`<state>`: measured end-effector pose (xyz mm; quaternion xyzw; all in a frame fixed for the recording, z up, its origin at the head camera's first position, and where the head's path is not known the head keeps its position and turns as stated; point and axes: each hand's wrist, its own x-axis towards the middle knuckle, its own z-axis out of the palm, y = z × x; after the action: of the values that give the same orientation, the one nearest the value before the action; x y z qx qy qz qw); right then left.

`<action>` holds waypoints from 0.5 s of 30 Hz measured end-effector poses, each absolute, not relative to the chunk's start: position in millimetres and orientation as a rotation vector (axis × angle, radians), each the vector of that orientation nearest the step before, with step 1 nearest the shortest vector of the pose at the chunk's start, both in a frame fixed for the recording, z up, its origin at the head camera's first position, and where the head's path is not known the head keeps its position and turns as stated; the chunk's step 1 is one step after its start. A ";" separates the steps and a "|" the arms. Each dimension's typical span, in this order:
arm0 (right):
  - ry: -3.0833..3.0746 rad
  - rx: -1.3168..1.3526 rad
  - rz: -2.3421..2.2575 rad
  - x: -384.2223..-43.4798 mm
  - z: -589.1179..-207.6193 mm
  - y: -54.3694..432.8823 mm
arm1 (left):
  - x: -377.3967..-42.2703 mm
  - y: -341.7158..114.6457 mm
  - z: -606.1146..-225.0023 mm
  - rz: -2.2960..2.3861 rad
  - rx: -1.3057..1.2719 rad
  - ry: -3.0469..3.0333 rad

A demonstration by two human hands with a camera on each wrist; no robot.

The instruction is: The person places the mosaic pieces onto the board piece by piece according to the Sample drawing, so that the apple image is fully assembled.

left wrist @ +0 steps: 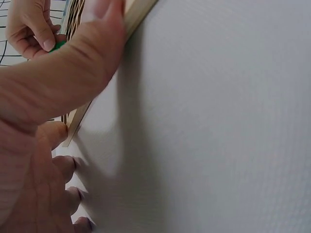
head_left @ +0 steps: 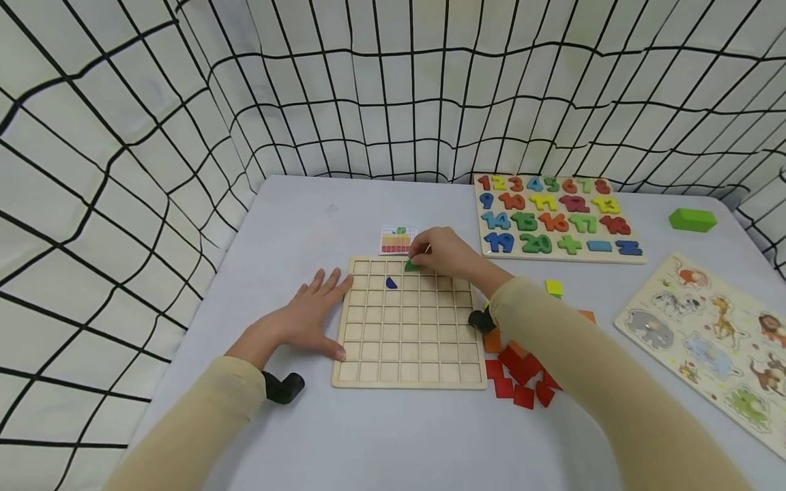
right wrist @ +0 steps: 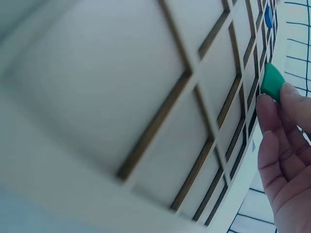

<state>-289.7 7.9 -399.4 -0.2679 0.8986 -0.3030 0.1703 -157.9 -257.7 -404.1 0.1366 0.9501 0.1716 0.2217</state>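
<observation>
A wooden grid board (head_left: 410,354) lies on the white table in the head view. My left hand (head_left: 310,314) is spread along its left edge, thumb and a fingertip touching the rim. Over the board's top row, my right hand (head_left: 445,249) pinches a small green tile (right wrist: 272,81) with a curved edge between thumb and fingers. A dark blue rounded piece (head_left: 391,282) sits in a cell of the second row. Just beyond the board's far edge lies a small pattern card (head_left: 396,240), partly covered by the right hand.
Red tiles (head_left: 524,396) and orange tiles lie right of the board, partly under the right sleeve. Further right are a number puzzle (head_left: 555,259), a green block (head_left: 692,219), a yellow tile (head_left: 554,286) and an animal puzzle (head_left: 669,320). Black netting (head_left: 405,102) surrounds the table.
</observation>
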 end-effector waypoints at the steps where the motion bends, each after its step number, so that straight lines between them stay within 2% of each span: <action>1: 2.551 -0.762 -0.851 -290.1 -399.3 5.8 | -157.8 -257.6 -404.4 0.476 0.376 2.625; 15: 2.572 -0.913 -0.587 -289.8 -396.6 -2.1 | -157.3 -257.3 -404.4 0.479 0.379 2.630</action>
<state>-289.8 -2.1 -396.6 -0.3220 0.9072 -0.2072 0.1742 -157.3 -257.3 -404.4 0.1368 0.9505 0.1731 0.2190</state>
